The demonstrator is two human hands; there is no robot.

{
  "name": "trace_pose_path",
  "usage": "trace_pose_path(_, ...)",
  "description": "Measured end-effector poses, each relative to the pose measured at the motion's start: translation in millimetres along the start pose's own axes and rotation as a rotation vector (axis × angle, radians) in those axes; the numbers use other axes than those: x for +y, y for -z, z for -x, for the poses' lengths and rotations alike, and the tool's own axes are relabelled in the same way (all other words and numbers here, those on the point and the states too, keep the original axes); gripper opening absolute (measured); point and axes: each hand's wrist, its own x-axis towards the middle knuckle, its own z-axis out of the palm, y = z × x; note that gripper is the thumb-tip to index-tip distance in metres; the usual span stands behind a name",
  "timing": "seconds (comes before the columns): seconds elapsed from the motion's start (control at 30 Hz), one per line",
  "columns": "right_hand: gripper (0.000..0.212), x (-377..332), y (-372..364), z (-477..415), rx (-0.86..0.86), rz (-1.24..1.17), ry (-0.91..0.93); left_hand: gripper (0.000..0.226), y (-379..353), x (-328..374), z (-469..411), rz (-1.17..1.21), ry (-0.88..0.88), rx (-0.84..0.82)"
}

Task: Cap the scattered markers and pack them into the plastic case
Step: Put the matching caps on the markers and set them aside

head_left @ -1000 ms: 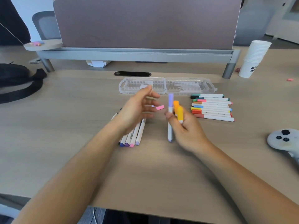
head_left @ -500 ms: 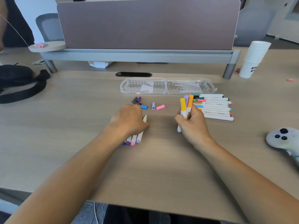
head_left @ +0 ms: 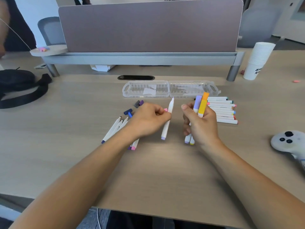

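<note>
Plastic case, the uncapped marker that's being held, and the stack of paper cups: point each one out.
plastic case [head_left: 133,90]: head view, ribbed floor of its left half.
uncapped marker [head_left: 165,128]: head view, white barrel near its lilac tail end.
paper cups [head_left: 259,60]: head view, side of the stack's middle.

The light wooden table [head_left: 156,176] carries an open plastic case [head_left: 170,89] at the far middle, with loose caps [head_left: 138,103] and uncapped markers [head_left: 113,129] nearer, to its left. A row of capped markers [head_left: 221,109] lies right of the case. A white controller [head_left: 287,141] and stacked paper cups [head_left: 257,61] are at the right edge, and a black bag [head_left: 19,86] is at the left.
</note>
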Motion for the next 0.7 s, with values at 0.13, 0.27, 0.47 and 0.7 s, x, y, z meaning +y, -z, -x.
trace_pose_path(0.13, 0.041, 3.0, 3.7, -2.0, 0.016, 0.059, 0.060, 0.021, -15.4, -1.2, 2.5, 0.038, -0.106, 0.039)
trace_pose_path(0.27, 0.027, 11.4, 3.4, -6.3, -0.056, 0.229, -0.020, 0.016, -21.4, -9.1, 2.7, 0.089, -0.172, 0.068)
trace_pose_path(0.47, 0.017, 7.1, 5.0, -3.0, -0.127, 0.226, 0.067, 0.013, -24.4, -12.4, 8.5, 0.064, -0.315, 0.126)
trace_pose_path(0.7, 0.040, 9.0, 7.2, -3.8, -0.297, 0.399, 0.101, 0.008, -23.4, -12.6, 10.8, 0.058, -0.399, 0.124)
